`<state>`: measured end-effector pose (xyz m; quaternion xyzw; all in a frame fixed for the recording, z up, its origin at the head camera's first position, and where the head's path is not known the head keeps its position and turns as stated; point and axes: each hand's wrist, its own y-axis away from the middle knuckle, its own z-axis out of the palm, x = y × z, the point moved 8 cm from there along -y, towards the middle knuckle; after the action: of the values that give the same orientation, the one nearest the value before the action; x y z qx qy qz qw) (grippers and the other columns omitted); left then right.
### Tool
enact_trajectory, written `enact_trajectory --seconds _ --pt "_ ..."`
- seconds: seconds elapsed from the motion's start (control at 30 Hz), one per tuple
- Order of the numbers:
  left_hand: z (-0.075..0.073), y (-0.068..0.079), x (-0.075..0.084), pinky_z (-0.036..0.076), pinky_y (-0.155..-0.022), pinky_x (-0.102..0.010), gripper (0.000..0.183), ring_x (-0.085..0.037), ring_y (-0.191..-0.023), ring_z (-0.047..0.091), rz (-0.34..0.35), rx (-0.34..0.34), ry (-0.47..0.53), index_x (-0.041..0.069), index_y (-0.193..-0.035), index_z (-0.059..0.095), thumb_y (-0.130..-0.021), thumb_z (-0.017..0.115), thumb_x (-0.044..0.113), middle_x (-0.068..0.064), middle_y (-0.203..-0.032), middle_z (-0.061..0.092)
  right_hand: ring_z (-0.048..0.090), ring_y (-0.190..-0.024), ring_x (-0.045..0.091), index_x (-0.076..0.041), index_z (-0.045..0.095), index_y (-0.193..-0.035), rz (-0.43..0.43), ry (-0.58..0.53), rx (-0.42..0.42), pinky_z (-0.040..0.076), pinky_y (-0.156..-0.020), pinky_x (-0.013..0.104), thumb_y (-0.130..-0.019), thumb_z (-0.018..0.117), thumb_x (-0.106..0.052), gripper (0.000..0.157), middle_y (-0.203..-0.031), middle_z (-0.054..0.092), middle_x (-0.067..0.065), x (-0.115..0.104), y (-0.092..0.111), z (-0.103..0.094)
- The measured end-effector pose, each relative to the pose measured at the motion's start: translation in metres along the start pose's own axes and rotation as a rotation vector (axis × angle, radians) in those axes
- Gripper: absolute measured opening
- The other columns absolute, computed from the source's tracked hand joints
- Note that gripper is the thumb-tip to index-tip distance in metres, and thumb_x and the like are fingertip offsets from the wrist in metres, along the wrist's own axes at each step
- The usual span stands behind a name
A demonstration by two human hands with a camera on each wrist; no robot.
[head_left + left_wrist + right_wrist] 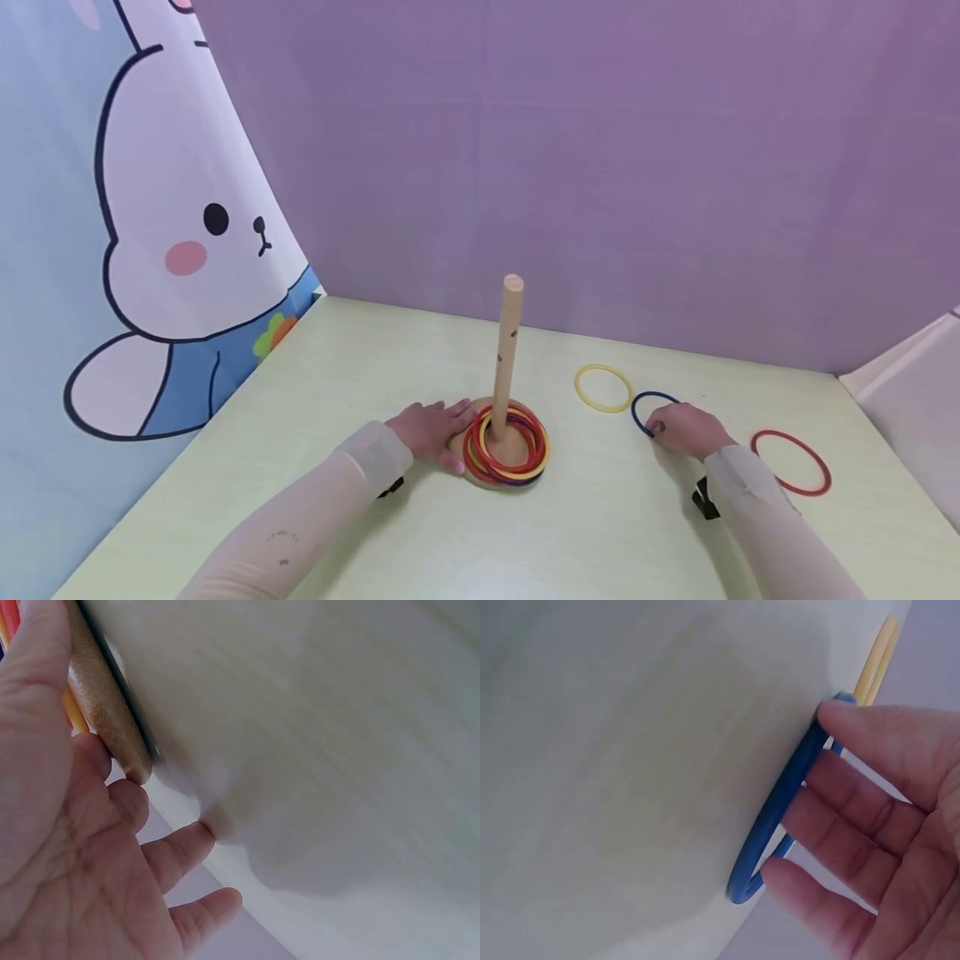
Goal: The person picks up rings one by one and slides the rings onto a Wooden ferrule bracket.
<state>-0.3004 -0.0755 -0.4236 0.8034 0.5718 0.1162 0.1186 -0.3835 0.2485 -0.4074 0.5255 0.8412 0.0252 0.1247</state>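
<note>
I have the right grip [686, 429] narrowed, pinching a blue ring [769, 817]. Just beyond and left lies a yellow ring [597, 367]; right of the grip, a red ring [827, 477]. A broad stretch of table [600, 525] separates it from my left grip [427, 429], spread on a wooden base [513, 452], stacked rings [542, 447] circling its peg [507, 358]. Beyond both, the table's far edge meets purple cloth [600, 208].

Wooden peg [506, 367]: top free, reachable from above. Stacked rings [543, 454] crowd its foot. Left hand [429, 430] blocks the base [512, 451] on the peg's left. Right of the peg: bare tabletop [592, 500], then yellow ring [607, 409], blue ring [656, 393] gripped by right hand [686, 429], red ring [827, 477] farthest. Room on the peg's near side. Purple curtain [562, 208] blocks behind it.
</note>
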Motion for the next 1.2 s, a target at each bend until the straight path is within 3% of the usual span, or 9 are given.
enact_trajectory --seconds 0.23,0.47,0.7,0.9,1.2 --pt "0.003 -0.004 0.002 0.038 -0.103 -0.051 0.092 -0.033 -0.135 0.038 -0.012 -0.001 -0.004 0.025 -0.152 0.028 -0.078 0.07 0.057 0.003 -0.157 0.025 0.055 -0.076 0.015 -0.007 0.072 -0.092 -0.048 -0.087 -0.03 0.05 -0.075 0.041 -0.081 0.067 0.001 0.015 -0.09 0.069 0.003 -0.007 0.006 0.017" --pt "0.005 -0.004 0.002 0.038 -0.103 -0.051 0.092 -0.034 -0.135 0.038 -0.003 0.0 0.002 0.024 -0.152 0.028 -0.078 0.07 0.058 0.002 -0.157 0.025 0.051 -0.073 0.013 -0.01 0.072 -0.088 -0.11 -0.122 -0.053 0.047 -0.07 0.034 -0.078 0.07 0.002 0.016 -0.08 0.063 -0.004 -0.027 0.021 0.021" --pt "0.005 -0.006 0.002 0.038 -0.103 -0.051 0.093 -0.035 -0.134 0.038 0.011 0.004 0.006 0.023 -0.153 0.027 -0.078 0.069 0.058 0.001 -0.157 0.025 0.05 -0.073 0.015 -0.001 0.069 -0.101 -0.152 -0.259 -0.02 0.046 -0.064 0.03 -0.081 0.067 0.003 0.021 -0.08 0.058 -0.002 -0.028 0.029 0.005" --pt "0.005 -0.006 0.003 0.037 -0.104 -0.052 0.092 -0.035 -0.135 0.038 0.003 -0.002 0.014 0.023 -0.153 0.028 -0.078 0.07 0.057 0.001 -0.157 0.025 0.052 -0.078 0.019 0.005 0.065 -0.111 -0.037 -0.34 0.064 0.045 -0.067 0.033 -0.083 0.068 -0.004 0.03 -0.086 0.058 0.003 0.001 0.032 -0.008" --pt "0.002 -0.01 0.003 0.036 -0.104 -0.052 0.093 -0.036 -0.135 0.038 -0.01 0.0 0.017 0.023 -0.153 0.027 -0.078 0.07 0.057 0.001 -0.157 0.025 0.052 -0.069 0.02 0.01 0.056 -0.12 0.166 -0.63 0.02 0.047 -0.059 0.032 -0.093 0.06 -0.013 0.036 -0.077 0.056 0.006 0.041 0.027 0.004"
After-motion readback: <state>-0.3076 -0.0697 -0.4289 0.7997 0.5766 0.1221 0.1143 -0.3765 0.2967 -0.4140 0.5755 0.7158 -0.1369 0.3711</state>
